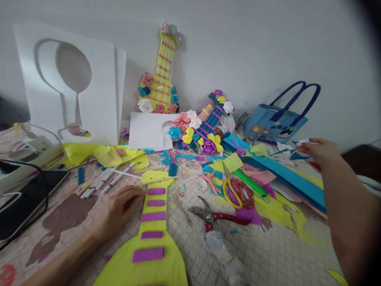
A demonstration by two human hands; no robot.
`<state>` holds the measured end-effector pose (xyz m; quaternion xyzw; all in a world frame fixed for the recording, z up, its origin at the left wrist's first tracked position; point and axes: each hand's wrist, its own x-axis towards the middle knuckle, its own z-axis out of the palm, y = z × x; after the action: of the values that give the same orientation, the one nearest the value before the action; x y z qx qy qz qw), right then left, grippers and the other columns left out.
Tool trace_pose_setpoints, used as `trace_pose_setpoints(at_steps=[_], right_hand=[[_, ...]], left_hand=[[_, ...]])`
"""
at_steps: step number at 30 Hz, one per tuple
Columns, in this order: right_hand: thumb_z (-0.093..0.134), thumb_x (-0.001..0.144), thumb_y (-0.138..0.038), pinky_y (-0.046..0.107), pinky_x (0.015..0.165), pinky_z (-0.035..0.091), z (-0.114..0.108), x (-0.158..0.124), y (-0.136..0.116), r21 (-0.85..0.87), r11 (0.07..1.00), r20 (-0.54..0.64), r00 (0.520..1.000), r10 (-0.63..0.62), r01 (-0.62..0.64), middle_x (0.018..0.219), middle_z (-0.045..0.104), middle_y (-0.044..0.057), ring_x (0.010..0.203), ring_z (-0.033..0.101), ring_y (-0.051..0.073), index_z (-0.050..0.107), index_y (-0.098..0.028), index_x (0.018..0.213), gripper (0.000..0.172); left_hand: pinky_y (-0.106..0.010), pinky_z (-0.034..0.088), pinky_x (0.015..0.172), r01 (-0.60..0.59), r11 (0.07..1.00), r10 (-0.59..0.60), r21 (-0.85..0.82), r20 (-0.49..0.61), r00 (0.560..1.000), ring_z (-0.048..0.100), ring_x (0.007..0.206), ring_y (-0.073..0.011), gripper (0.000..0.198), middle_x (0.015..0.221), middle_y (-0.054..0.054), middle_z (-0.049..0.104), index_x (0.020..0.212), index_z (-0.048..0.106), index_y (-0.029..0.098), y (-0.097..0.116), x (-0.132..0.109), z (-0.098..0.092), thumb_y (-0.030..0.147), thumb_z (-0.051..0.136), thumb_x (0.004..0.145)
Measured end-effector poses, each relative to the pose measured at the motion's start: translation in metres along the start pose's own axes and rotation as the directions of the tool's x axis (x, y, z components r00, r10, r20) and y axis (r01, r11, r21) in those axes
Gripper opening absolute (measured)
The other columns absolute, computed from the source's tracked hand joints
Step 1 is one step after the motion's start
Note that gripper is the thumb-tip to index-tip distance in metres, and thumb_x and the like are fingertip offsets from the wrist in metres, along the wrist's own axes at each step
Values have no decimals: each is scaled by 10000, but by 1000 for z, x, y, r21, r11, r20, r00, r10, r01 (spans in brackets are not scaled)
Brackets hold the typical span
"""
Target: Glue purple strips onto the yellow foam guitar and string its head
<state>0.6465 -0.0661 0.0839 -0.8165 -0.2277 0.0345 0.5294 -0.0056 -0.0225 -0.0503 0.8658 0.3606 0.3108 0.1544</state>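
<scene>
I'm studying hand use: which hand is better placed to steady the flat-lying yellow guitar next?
Likely the left hand: it's beside the guitar's neck; the right hand, out near the bag, pinches something white.

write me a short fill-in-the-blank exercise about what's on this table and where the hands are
1. The strips across the yellow guitar lying flat are ____.
2. The left hand is beside that guitar's narrow ____.
3. The blades of the pruning shears are not closed but ____.
4. Near the right hand stands a blue ____ with two dark blue handles.

Missing words: purple; neck; open; bag
</scene>
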Motion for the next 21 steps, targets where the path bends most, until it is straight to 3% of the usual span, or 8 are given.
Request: trace_pose_setpoints(at_steps=[3,6,9,12,21], right_hand=[[581,890,-320,389,818,527,3,1,7,51,996,70,995,73,-77,1179,589,86,998,607,201,556,-173,1197,342],[575,894,-321,367,774,539,10,-3,8,106,991,150,986,69,-85,1127,606,72,936,619,179,567,-158,1164,316],[592,865,-150,265,666,525,12,-10,-2,196,979,201,980,7,-48,867,627,29,735,622,118,605,-144,943,79],[549,813,2,231,609,498,8,-18,-27,305,952,239,967,-89,12,689,587,7,606,600,97,554,-162,748,176],[471,808,-40,237,622,517,-1,-55,-110,518,845,347,871,-349,133,738,621,27,640,607,105,618,-163,764,197]], left_hand=[[-244,526,820,-5,1000,5,-8,3,1000,645,930,-147,180,999,-7,684,978,647,235,-2,-1,0,295,499,894],[-251,524,832,-13,1000,13,-22,5,1000,642,944,-155,176,998,-9,683,974,645,238,-2,-1,0,297,500,893],[-255,529,817,-13,999,13,-29,4,1000,642,938,-159,176,996,-15,682,980,641,240,-1,0,-1,304,502,893],[-254,534,791,-17,1000,17,-26,-8,1000,644,911,-158,166,979,-16,683,966,644,244,-1,1,0,307,511,889],[-259,537,795,6,1000,-6,-10,-16,1000,645,914,-163,211,981,-17,691,960,654,244,-5,-1,2,362,495,886]])
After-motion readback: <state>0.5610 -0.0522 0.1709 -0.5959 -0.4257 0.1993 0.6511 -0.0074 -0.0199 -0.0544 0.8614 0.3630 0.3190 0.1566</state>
